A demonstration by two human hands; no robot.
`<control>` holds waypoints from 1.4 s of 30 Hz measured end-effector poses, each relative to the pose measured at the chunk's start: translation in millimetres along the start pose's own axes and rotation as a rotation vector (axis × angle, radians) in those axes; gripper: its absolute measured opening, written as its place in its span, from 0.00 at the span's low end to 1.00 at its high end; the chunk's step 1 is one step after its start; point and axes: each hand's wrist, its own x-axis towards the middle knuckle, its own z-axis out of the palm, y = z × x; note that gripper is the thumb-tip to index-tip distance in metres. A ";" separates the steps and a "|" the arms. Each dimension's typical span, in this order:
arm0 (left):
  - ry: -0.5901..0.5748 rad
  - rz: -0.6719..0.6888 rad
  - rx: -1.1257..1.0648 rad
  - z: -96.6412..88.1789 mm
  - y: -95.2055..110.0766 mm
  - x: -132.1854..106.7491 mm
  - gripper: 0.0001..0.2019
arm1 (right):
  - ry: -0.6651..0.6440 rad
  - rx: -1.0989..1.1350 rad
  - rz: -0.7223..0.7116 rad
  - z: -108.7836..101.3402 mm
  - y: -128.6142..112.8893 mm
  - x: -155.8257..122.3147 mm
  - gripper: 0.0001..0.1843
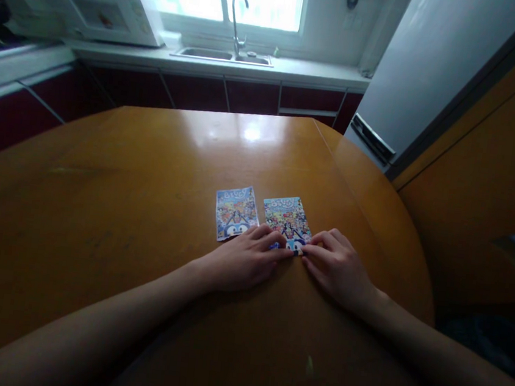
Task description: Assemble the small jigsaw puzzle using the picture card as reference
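Observation:
Two small printed pictures lie side by side on the wooden table (150, 163). Both show a blue character at the bottom, a crowd of little coloured figures and pale lettering along the top. My left hand (255, 257) rests palm down across the lower left of the right-hand picture (287, 213), its fingers stretched over the bottom edge. At that picture's lower right corner, my right hand (336, 266) has thumb and forefinger closed at the edge. The left-hand picture (236, 208) has a pale border and lies just beyond my left knuckles.
Behind the table runs a counter with a sink (207, 54) and a tall faucet (235, 22) under a window. A white microwave (105, 14) stands at the back left. A grey refrigerator (427, 63) is at the right, beside a wooden panel (492, 150).

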 end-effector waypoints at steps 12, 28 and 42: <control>-0.046 -0.032 0.010 -1.7 2.2 0.1 0.20 | 0.044 0.230 0.105 3.2 3.2 5.4 0.10; 0.220 -0.241 0.018 -13.9 -10.2 0.0 0.18 | 0.243 0.188 0.201 -2.0 32.2 20.7 0.16; 0.027 -0.546 0.071 -13.3 -15.9 18.0 0.34 | -0.099 0.070 0.027 18.1 24.7 42.9 0.29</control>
